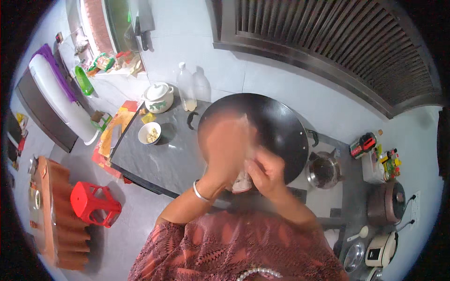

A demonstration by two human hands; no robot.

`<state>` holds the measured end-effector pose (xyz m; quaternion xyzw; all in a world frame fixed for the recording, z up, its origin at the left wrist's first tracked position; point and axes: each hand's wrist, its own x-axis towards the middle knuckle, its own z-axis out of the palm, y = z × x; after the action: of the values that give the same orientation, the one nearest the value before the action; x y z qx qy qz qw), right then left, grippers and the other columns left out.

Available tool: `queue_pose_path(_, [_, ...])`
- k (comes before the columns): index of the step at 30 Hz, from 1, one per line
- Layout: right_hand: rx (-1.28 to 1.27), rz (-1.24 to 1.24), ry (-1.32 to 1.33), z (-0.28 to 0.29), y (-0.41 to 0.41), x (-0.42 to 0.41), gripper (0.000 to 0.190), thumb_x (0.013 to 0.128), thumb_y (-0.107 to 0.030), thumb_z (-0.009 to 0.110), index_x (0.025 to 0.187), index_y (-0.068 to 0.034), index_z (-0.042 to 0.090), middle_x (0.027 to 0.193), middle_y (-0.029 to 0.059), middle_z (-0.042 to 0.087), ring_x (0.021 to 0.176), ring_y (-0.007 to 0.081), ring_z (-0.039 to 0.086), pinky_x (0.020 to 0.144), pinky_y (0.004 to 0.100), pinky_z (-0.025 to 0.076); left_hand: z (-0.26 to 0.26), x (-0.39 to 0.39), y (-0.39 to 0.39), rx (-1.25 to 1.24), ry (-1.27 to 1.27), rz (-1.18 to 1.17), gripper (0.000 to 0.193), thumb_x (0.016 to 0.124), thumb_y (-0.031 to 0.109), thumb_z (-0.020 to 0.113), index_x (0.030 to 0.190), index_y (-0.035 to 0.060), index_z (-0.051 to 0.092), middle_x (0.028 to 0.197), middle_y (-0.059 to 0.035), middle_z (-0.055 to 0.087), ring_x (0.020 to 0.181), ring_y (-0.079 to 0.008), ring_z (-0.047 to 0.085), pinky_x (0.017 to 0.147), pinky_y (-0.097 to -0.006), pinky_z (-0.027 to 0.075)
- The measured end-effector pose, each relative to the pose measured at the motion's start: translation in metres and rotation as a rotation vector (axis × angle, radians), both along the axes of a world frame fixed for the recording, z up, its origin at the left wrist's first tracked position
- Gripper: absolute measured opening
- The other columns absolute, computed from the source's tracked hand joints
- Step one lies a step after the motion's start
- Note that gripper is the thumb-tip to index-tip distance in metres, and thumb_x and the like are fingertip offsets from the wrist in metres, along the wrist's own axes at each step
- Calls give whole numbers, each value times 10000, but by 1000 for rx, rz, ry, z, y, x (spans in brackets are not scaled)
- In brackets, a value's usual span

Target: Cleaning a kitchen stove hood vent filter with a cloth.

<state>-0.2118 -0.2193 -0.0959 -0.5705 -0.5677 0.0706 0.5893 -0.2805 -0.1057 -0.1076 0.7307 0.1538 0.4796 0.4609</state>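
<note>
Over the wok [277, 123], my left hand [225, 144] is raised near the camera and badly blurred, with a bracelet at the wrist. Beside it, my right hand [267, 170] has its fingers pinched on a pale, bag-like thing [242, 183] with a reddish lower edge. A whitish tip shows at the upper side of the left hand, but blur hides whether it belongs to the same thing. How the left fingers are set is hidden too. The visible inside of the black wok is bare and shiny.
Left of the wok stand a white bowl [149, 133] with pale chopped pieces, a lidded pot [158, 98] and a plastic bottle [186, 87]. A glass-lidded pot or burner [324, 170] sits right, near sauce bottles [390, 163] and a rice cooker [386, 203]. A range hood [302, 52] overhangs.
</note>
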Motion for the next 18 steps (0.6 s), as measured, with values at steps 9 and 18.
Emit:
queue_pose_path(9, [25, 245, 578, 4, -3, 31, 135, 853, -95, 544, 850, 25, 605, 722, -3, 567, 640, 48, 477, 561, 234, 410, 17, -9, -23, -639, -434, -310, 156, 893, 148, 532, 983, 21, 545, 894, -106, 621, 827, -181, 613, 729, -320, 523])
queue_pose_path(18, [165, 434, 776, 29, 6, 30, 345, 840, -108, 553, 1132, 74, 537, 1081, 123, 600, 999, 201, 574, 907, 327, 422, -2, -15, 10, -409, -205, -326, 213, 883, 148, 565, 1045, 12, 543, 978, -57, 616, 875, -133, 595, 796, -287, 480])
